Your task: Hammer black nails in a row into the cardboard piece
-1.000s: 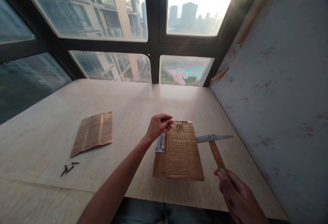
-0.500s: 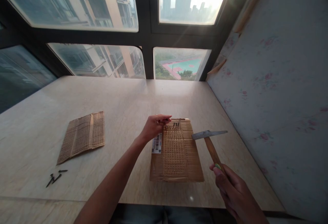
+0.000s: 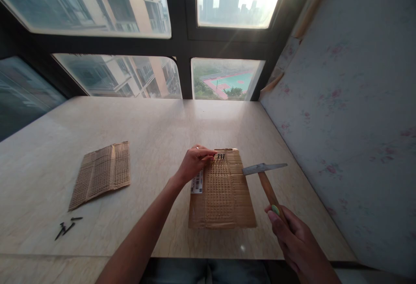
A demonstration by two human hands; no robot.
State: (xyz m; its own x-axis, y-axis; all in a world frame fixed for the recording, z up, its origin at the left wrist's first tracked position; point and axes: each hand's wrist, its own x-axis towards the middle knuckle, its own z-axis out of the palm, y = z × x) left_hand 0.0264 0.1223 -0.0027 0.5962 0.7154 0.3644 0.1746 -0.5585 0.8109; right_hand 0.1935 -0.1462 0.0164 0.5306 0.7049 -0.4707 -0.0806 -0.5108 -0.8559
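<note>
My left hand (image 3: pixel 196 162) rests at the top left of a cardboard box (image 3: pixel 246 206), its thumb and fingertips pinched around a dark nail that is mostly hidden. Just right of those fingertips, several dark nails (image 3: pixel 221 156) stand upright in a short row in the box top. Rows of small holes cover the cardboard below them. My right hand (image 3: pixel 289 232) is closed around the wooden handle of a hammer (image 3: pixel 264 169). The hammer's long metal head is held beside the box's upper right edge, apart from the nails.
A hole-covered piece of cardboard (image 3: pixel 100 173) lies on the left of the pale marble-look surface (image 3: pixel 152 124). Several loose nails (image 3: pixel 66 227) lie in front of it. A dark-framed window (image 3: pixel 183 41) stands behind, and a floral-papered wall (image 3: pixel 351 115) rises on the right.
My left fingers have shifted slightly and now pinch downward closer to the upright nails. The hammer stays nearly where it was. The whole view has moved a little.
</note>
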